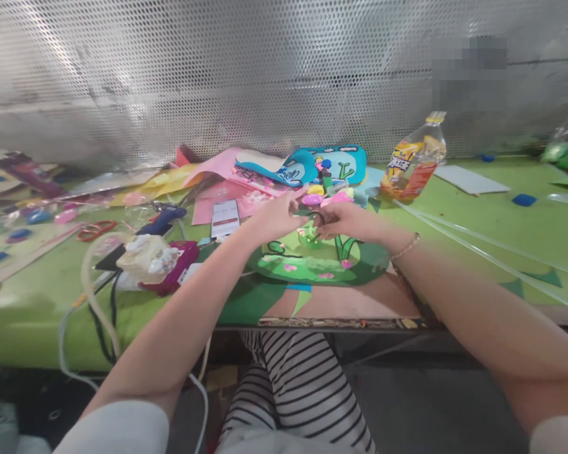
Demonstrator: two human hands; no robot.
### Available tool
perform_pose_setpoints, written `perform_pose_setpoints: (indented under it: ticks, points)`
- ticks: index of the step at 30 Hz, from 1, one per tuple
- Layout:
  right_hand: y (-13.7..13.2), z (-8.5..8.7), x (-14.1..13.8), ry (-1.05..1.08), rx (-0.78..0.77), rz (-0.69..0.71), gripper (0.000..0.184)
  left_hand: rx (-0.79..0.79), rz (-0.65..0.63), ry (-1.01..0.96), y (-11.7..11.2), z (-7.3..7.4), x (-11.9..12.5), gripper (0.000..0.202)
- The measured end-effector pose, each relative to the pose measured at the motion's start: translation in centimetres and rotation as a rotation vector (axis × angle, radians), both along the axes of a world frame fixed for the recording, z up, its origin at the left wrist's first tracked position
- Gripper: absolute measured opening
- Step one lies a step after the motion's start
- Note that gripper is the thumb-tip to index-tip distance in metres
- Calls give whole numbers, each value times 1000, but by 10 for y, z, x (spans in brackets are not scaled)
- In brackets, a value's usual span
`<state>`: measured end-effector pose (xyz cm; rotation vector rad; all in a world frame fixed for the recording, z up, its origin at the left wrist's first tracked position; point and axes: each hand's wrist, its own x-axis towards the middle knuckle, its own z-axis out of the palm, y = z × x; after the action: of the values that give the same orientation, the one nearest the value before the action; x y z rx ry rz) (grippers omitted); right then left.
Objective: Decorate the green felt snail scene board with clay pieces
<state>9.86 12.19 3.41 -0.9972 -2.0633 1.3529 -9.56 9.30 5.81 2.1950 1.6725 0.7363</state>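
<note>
A green oval board (331, 275) with pink flowers and dark green leaf shapes lies flat near the table's front edge. Above it, my left hand (278, 219) and my right hand (348, 222) come close together, fingers pinched. A thin dark curved strip (315, 214) spans the small gap between my fingertips; its exact kind is too small to tell. Just below the fingers is a bright green piece (308, 234) with small pink and pale bits. Behind my hands sit a purple oval piece (312, 200) and pink pieces (338, 197), partly hidden.
Blue decorated boards (334, 165) and pink sheets lie behind. To the right stands a juice bottle (414, 161) beside a white card (472, 179) and clear strips. At left are a phone (225, 218), glue gun (163, 219), orange scissors (96, 231), and a cable-cluttered magenta device (178, 268).
</note>
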Motion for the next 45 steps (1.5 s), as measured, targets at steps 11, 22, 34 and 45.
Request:
perform_pose_setpoints:
  ticks: [11, 22, 34, 45]
  points:
    - [10, -3, 4, 157, -23, -28, 12, -12, -284, 505, -66, -23, -15, 36]
    - [4, 5, 4, 180, 44, 38, 8, 58, -218, 649, -76, -50, 2, 40]
    - [6, 1, 3, 176, 54, 46, 7, 20, -223, 594, -73, -58, 0, 45]
    - [7, 3, 4, 160, 6, 1, 11, -34, -142, 393, -75, -56, -4, 42]
